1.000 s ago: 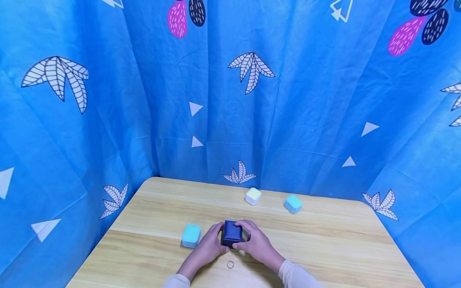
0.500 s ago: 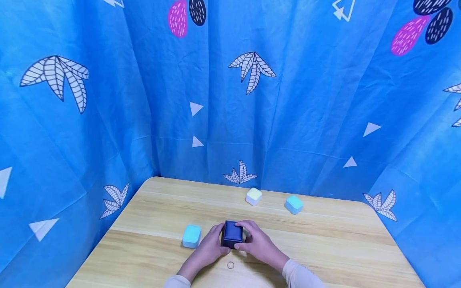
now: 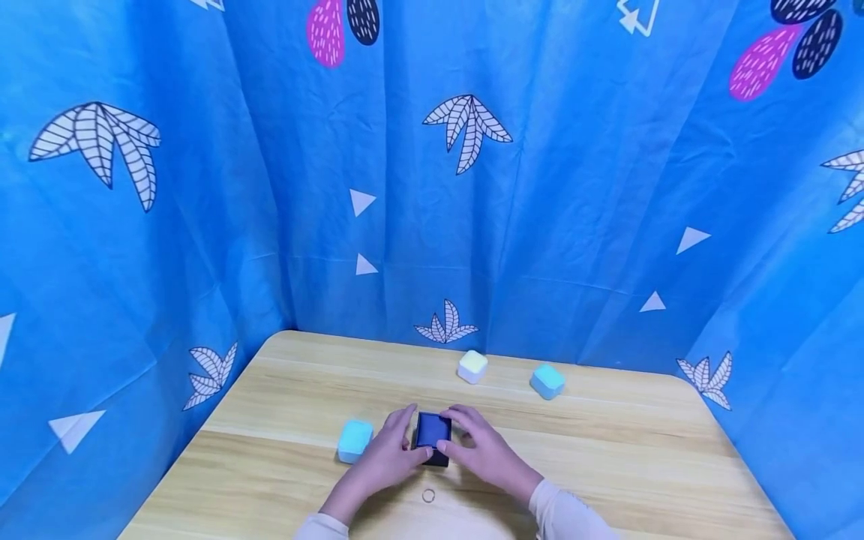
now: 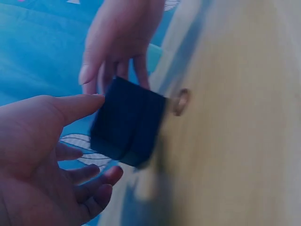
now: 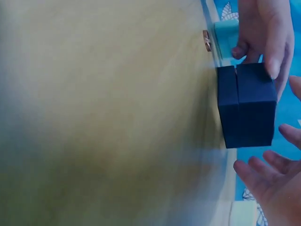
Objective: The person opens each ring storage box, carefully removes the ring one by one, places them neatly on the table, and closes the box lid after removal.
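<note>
A blue curtain [image 3: 580, 187] hangs behind the desk [image 3: 607, 442]. The left hand [image 3: 388, 456] and right hand [image 3: 482, 454] sit loosely spread around a dark blue box [image 3: 433, 430] on the desk (the left thumb seems to touch it); with neither hand wrapped round it, an uneven push could skid or tip it. A light blue block [image 3: 355, 441] just beside the left hand might get bumped; a pale block [image 3: 472, 366] and another light blue block [image 3: 547, 382] stand clear. The ring [image 3: 428, 496], near the box's close side, could be swept by a forearm.
</note>
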A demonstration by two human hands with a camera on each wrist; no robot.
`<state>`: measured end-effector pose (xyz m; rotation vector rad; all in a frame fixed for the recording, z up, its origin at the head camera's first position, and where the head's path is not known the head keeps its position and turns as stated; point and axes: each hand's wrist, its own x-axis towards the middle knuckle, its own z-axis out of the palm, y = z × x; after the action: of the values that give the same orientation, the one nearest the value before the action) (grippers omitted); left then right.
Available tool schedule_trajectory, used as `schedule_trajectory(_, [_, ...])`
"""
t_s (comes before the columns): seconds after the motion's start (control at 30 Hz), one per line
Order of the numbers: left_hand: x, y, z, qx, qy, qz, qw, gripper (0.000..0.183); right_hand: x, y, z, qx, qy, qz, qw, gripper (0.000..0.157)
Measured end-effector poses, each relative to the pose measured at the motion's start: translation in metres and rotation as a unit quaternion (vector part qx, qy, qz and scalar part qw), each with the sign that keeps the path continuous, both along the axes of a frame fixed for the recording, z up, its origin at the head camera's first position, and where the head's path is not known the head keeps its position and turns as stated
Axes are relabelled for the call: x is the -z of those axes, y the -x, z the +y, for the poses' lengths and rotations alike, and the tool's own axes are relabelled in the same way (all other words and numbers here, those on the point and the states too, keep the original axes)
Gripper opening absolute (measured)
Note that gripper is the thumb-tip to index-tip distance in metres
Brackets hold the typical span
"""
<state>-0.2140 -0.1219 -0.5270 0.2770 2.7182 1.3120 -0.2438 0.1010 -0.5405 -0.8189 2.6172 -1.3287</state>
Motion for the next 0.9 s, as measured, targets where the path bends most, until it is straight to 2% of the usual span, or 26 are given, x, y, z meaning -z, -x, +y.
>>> schedule_trajectory(0.2, [-0.019, 0.008, -0.003, -0.031, 0.015, 0.018, 0.9992, 0.084, -0.010, 0.005, 0.007, 0.033, -0.007, -0.003, 0.999, 0.064])
schedule_trajectory(0.43, [-0.033, 0.034, 0.002, -0.023, 0.011, 0.018, 0.9995, 0.082, -0.015, 0.024, 0.014, 0.080, 0.002, 0.014, 0.997, 0.065])
schedule_trajectory(0.67, [-0.034, 0.064, 0.011, -0.001, 0.037, 0.014, 0.9992, 0.079, -0.011, 0.045, 0.025, 0.140, 0.009, -0.010, 0.990, 0.068])
schedule_trajectory(0.9, [-0.031, 0.086, 0.022, 0.028, 0.060, 0.003, 0.9978, 0.080, -0.003, 0.062, 0.030, 0.172, 0.020, -0.012, 0.985, 0.073])
